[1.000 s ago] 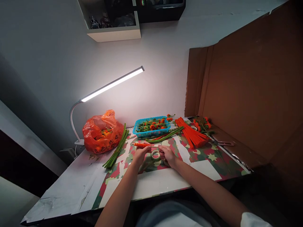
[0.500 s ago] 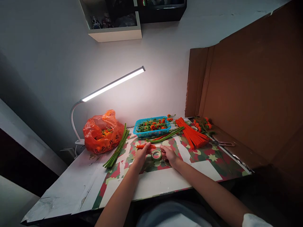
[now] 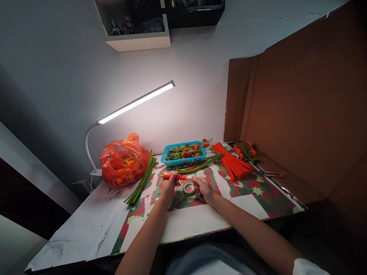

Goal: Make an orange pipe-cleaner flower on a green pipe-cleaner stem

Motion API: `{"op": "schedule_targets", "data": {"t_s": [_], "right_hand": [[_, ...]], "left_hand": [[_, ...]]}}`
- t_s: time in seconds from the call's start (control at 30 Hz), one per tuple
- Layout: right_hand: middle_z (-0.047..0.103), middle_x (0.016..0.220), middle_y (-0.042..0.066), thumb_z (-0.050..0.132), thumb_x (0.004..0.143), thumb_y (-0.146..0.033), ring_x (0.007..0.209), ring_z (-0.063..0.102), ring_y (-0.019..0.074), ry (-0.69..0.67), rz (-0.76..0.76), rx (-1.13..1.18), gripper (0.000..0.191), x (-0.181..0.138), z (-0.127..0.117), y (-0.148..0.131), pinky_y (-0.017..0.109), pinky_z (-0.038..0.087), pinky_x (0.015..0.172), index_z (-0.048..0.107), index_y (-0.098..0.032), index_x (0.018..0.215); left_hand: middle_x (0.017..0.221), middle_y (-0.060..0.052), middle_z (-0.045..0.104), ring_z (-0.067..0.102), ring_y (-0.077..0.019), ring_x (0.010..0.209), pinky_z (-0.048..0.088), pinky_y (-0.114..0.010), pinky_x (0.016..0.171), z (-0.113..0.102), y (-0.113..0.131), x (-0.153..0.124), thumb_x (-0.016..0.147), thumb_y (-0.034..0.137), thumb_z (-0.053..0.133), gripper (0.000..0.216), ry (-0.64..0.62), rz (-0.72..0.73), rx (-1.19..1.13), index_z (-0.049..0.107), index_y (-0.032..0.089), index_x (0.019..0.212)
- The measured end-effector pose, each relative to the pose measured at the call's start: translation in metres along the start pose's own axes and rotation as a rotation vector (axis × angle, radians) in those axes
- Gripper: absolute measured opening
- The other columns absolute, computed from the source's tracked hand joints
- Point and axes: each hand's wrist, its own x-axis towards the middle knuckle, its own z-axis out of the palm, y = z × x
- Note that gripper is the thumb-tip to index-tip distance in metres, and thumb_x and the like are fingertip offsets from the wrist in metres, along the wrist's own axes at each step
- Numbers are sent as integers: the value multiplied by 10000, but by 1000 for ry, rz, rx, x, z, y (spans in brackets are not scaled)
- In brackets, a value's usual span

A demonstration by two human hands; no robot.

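A thin rod wrapped in a fuzzy orange pipe cleaner coil (image 3: 181,177) lies level between my two hands above the table. My left hand (image 3: 169,185) is closed around the coil, with a short orange piece sticking out to its left. The fingers of my right hand (image 3: 202,187) pinch the pale bare end of the rod on the other side. Just below the coil, between the hands, a roll of green tape (image 3: 188,188) rests on the patterned table top (image 3: 197,215).
Behind the hands are green pipe cleaner stems (image 3: 200,164) and a blue basket (image 3: 172,163) of orange flowers. Red-orange pipe cleaners (image 3: 231,162) fan out at right, near pink-handled scissors (image 3: 273,174). At left are a bundle of green stems (image 3: 143,181), an orange plastic bag (image 3: 114,168) and a lit lamp (image 3: 137,102).
Both hands and the wrapped rod have shifted slightly to the left. A little more of the orange coil shows to the right of my left hand.
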Motion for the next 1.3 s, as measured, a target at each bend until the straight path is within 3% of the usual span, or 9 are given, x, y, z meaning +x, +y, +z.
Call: {"op": "schedule_targets", "data": {"t_s": [0.6,0.9,1.1,1.3], "right_hand": [[216,403,-114,628,664,-506,368,139,42,21,-29,10,461,3,-4,6,227,108,397,291,-217,539],[218,369,-123,566,694,-436,342,111,42,31,73,26,384,9,-11,11,229,92,390,278,-225,552],[276,363,-106,553,718,-431,338,166,50,59,87,-74,356,5,-8,3,236,112,385,338,-218,532],[328,411,-84,580,698,-445,366,216,49,86,20,-169,376,3,-7,2,234,114,390,369,-205,500]], "left_hand": [[380,67,454,427,-87,358,320,-212,415,1,1,-3,604,413,656,275,-16,18,46,514,191,527],[399,56,472,439,-109,389,340,-232,449,3,-1,-6,653,421,629,257,-74,40,147,529,216,534],[476,55,491,455,-108,417,396,-236,456,4,2,-7,607,446,667,279,-87,-32,158,520,213,562],[491,38,494,452,-104,436,392,-220,444,6,2,-9,633,457,660,313,-157,-4,203,512,193,555]]}}
